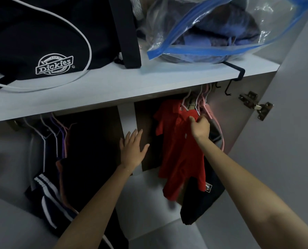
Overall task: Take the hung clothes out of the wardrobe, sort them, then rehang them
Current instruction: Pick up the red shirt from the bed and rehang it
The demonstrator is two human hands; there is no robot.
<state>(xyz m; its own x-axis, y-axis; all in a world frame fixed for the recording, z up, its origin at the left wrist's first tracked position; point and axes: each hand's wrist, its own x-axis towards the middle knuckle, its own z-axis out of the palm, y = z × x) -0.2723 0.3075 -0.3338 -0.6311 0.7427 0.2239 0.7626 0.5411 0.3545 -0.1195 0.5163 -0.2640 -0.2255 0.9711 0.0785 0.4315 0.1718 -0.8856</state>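
Head view: dark clothes hang in the left bay; my left hand is spread flat by the divider, holding nothing, probably bracing. The red polo hangs in the right bay, my right hand curled on its shoulder, likely to unhook it. The shelf hides the rail; whether I grip cloth or hanger, I can't tell.

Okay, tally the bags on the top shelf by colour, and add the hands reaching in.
Black bag: 1
Clear bag: 1
Hands: 2 (left hand open, right hand gripping the red shirt)
Total: 4
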